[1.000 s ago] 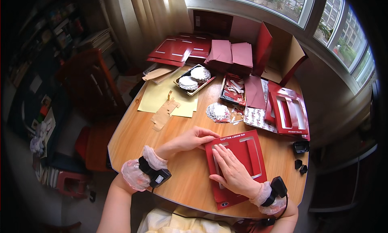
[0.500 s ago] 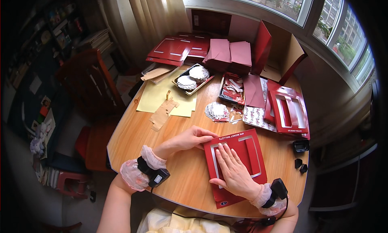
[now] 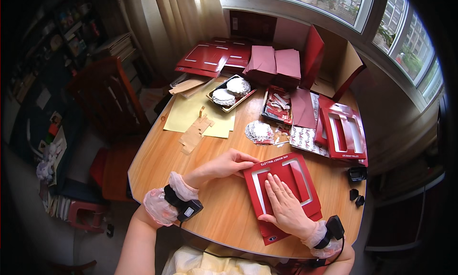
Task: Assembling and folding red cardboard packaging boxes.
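A red card sleeve [image 3: 298,179] with two silver-edged window cut-outs lies at a slant on the wooden table in front of me. My left hand [image 3: 224,164] pinches its upper left corner between thumb and fingers. Flat across its middle rests my right hand [image 3: 288,215], fingers stretched and held close together, thumb out to the left. The palm hides part of the windows. Along the lower right edge another red layer shows beneath. Just beyond the sleeve sits a pile of round silvery-white stickers [image 3: 259,131] next to small paper scraps.
Farther back are a black tray [image 3: 225,108] of silvery discs, a tray of red and white strips [image 3: 278,107], pink card stacks [image 3: 287,62] and an open red box [image 3: 336,60]. Finished-looking red sleeves [image 3: 344,132] lie right, yellow sheets [image 3: 186,117] left. Black pieces [image 3: 357,174] sit by the right edge.
My right hand has slid a little to the right and nearer me over the red sleeve, baring more of its left window. My left hand still pinches the corner.
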